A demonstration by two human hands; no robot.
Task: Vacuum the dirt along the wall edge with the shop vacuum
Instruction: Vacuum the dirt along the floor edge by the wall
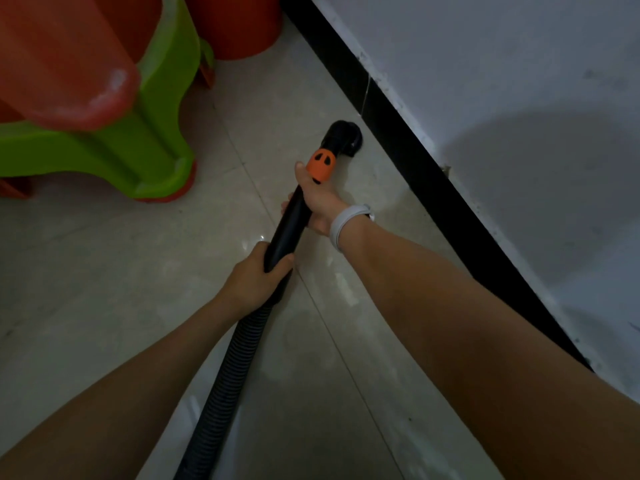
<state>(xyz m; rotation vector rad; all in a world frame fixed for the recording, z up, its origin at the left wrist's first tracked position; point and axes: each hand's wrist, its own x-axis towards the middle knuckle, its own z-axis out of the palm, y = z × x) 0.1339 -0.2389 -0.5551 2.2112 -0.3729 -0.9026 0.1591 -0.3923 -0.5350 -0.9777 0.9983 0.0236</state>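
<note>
A black vacuum wand (287,226) with an orange collar (322,166) runs from a ribbed black hose (228,372) up to a black nozzle (344,138). The nozzle sits on the pale tiled floor (104,271) right against the black baseboard (415,150) under the white wall (502,81). My right hand (320,202), with a white wristband (346,223), grips the wand just below the orange collar. My left hand (258,275) grips the wand's lower end where the hose begins. The vacuum body is out of view.
Stacked plastic stools, green (138,140) and red (69,64), stand on the floor at the upper left. A red round container (239,26) stands behind them near the wall corner. The baseboard runs diagonally from the top middle to the lower right.
</note>
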